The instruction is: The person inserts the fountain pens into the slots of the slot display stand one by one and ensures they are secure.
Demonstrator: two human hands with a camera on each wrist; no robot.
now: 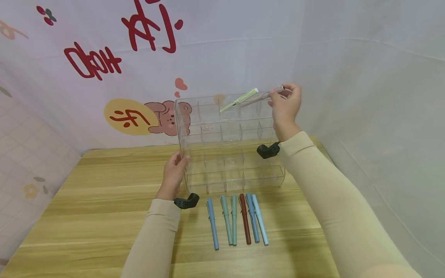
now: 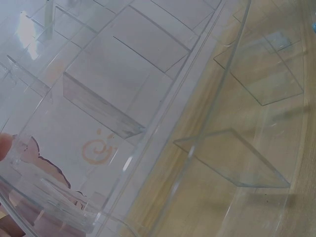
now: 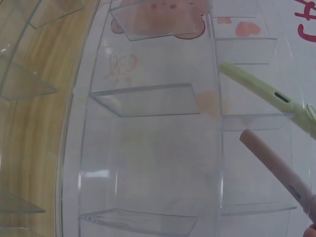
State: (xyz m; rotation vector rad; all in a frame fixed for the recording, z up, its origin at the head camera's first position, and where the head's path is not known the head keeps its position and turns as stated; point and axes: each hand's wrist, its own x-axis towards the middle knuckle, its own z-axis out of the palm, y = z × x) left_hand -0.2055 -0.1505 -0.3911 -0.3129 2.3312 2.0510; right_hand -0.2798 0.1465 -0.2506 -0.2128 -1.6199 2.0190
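Note:
A clear acrylic rack (image 1: 232,174) with several tiers split by dividers stands on the table. My left hand (image 1: 172,173) grips its left side edge, thumb toward the front; in the left wrist view only bits of that hand show at the left edge. Up at the rack's top right, my right hand (image 1: 287,109) pinches a pale pink pen (image 3: 270,160) by one end. That pen slants down to the left over the top tier. Just left of it, a light green pen (image 1: 239,100) leans in a top-tier compartment, its upper end sticking out above the rim.
On the wooden table (image 1: 104,208) before the rack lie several pens in a loose row: a blue pen (image 1: 213,224), two teal-green pens (image 1: 226,220), a dark red pen (image 1: 245,219), another blue pen (image 1: 252,218) and a light blue pen (image 1: 260,220). Behind hangs a printed white cloth (image 1: 243,58).

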